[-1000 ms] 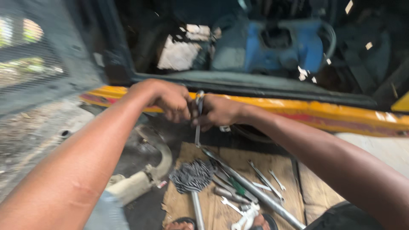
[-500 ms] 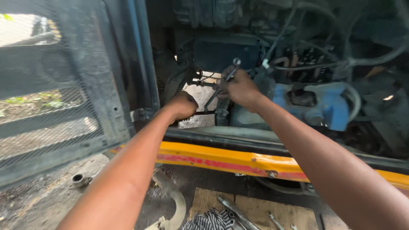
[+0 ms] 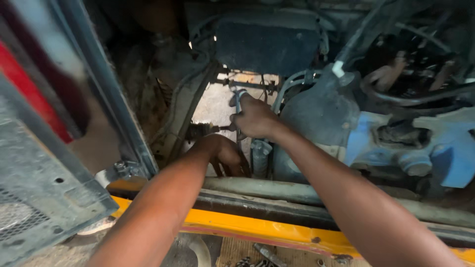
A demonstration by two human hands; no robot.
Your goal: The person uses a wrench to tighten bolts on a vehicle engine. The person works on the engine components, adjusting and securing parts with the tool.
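Steel shows in one wrench [image 3: 238, 106], a slim shaft standing nearly upright deep inside the engine bay. Two bare hands work there. The right hand [image 3: 255, 118] is clenched around the middle of the shaft, so its upper end pokes out above the knuckles and a short length runs down below the fist. The left hand [image 3: 222, 154] sits lower and just to the left, fingers [image 3: 236, 165] curled downward beside the lower end of the tool; whether they grip anything I cannot tell. One blue housing [image 3: 440, 153] lies well to the right, one dark box [image 3: 267, 47] sits above the hands, and one yellow frame rail [image 3: 277, 230] crosses beneath both forearms. Several loose tools [image 3: 264, 254] lie on a board below the rail, too cropped to count.
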